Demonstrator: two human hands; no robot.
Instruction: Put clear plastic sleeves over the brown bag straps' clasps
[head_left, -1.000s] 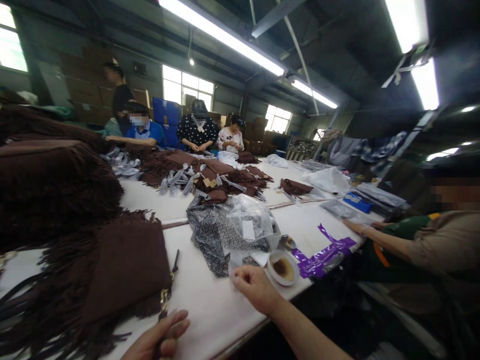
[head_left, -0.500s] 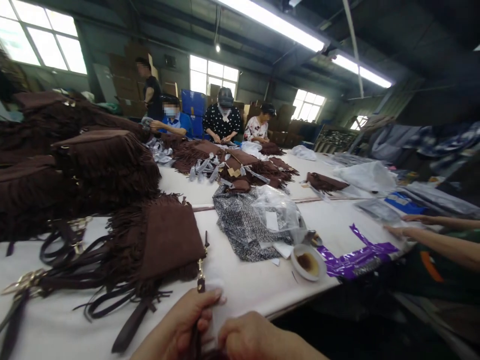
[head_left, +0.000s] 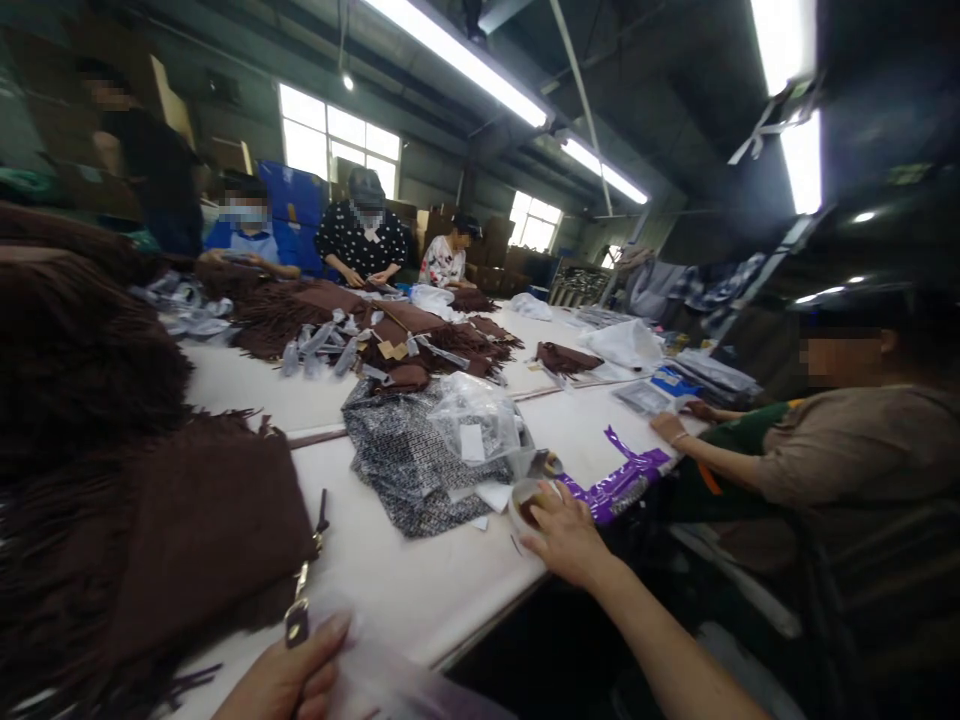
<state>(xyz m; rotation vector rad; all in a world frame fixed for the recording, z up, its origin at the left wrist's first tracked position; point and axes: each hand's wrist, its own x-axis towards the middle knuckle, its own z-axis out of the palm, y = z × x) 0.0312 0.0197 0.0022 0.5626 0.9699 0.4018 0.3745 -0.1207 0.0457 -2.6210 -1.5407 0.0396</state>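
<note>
At the bottom, my left hand (head_left: 289, 672) is closed, thumb pressed on the dark end of a bag strap (head_left: 297, 624) with a gold clip (head_left: 301, 585). A thin translucent plastic sleeve (head_left: 401, 672) spreads from beside that hand, blurred. The clip leads up to a brown fringed suede bag (head_left: 217, 530) lying on the table. My right hand (head_left: 568, 535) reaches out over a small white bowl (head_left: 517, 520) with brown stuff in it. Its fingers are stretched across the bowl's edge, hiding part of the inside.
Beyond the bowl lie a purple plastic wrapper (head_left: 622, 488) and a black-and-white woven cloth (head_left: 390, 470) under clear plastic (head_left: 480, 405). More brown bags (head_left: 330, 300) are piled mid-table. A co-worker (head_left: 847, 450) sits on the right; several others work across the table.
My right hand has left the strap beside my left hand and moved right to the bowl. The view has turned right, bringing the nearby co-worker into sight.
</note>
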